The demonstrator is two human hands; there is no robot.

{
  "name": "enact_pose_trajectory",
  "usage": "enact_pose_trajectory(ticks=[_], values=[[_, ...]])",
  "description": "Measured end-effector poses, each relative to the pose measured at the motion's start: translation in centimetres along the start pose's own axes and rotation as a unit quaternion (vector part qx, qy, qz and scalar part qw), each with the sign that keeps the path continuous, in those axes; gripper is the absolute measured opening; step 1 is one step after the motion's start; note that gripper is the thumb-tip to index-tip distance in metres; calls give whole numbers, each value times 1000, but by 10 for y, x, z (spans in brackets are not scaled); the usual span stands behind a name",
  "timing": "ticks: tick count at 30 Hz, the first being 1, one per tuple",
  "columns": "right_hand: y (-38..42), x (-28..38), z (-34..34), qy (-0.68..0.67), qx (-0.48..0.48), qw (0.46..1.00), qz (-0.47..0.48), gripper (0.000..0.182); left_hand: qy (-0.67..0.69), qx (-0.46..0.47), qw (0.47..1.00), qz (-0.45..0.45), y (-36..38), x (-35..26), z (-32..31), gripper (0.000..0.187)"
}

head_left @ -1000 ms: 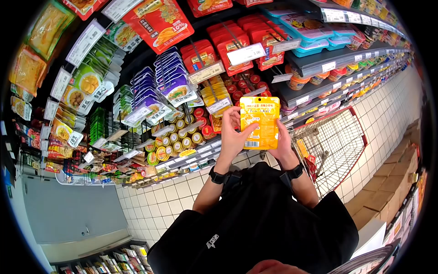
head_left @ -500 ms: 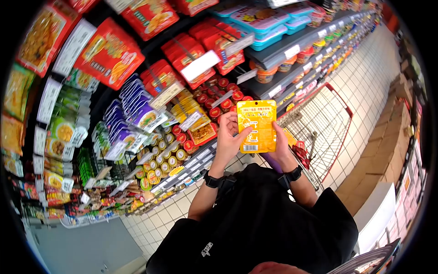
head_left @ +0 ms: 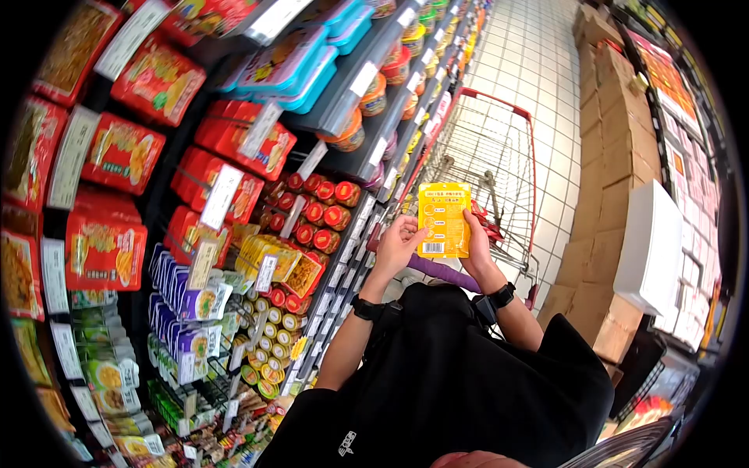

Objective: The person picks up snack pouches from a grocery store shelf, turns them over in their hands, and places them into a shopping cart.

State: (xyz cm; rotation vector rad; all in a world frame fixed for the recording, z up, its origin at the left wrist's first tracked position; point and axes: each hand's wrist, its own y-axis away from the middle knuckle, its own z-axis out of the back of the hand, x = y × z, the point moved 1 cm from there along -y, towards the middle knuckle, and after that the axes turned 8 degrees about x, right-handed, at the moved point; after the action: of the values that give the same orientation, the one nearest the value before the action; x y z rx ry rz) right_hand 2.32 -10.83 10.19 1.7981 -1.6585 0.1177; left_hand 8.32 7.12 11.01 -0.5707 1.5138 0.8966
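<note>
A yellow food pouch (head_left: pixel 443 221), printed with text and a barcode, is held upright in front of my chest. My right hand (head_left: pixel 479 243) grips its right edge, thumb on the near face. At the lower left edge, my left hand (head_left: pixel 399 243) pinches it with the thumb on the front; its other fingers are curled. Just beyond the pouch stands a wire shopping cart (head_left: pixel 491 144) with a purple handle (head_left: pixel 445 273). Some red-wrapped items (head_left: pixel 488 222) lie in the cart behind my right hand.
Shelves on the left hold red packets (head_left: pixel 113 152), purple pouches (head_left: pixel 187 312), red-lidded jars (head_left: pixel 324 214) and turquoise boxes (head_left: pixel 289 70). Cardboard boxes (head_left: pixel 616 171) line the right side, with a white panel (head_left: pixel 649 246) against them. A tiled aisle (head_left: pixel 558 47) runs ahead.
My view has turned to the right, so the shelves shift left and the cart now stands straight ahead. Both hands still hold the pouch, which has moved slightly relative to my body.
</note>
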Motion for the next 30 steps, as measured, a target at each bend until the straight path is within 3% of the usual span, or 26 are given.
enact_pose_trajectory(ticks=[5,11,15,30], values=[[10,0,43,-12,-46,998,40,40,41,70,997,19,-23,29,-27,27],[23,-5,72,-43,-107,993,-22,40,82,118,985,97,-36,46,-50,32],[26,-12,91,-52,-85,994,-44,40,76,121,980,142,-39,58,-57,34],[25,-20,89,-31,-72,994,-72,39,130,88,976,147,-43,83,-52,43]])
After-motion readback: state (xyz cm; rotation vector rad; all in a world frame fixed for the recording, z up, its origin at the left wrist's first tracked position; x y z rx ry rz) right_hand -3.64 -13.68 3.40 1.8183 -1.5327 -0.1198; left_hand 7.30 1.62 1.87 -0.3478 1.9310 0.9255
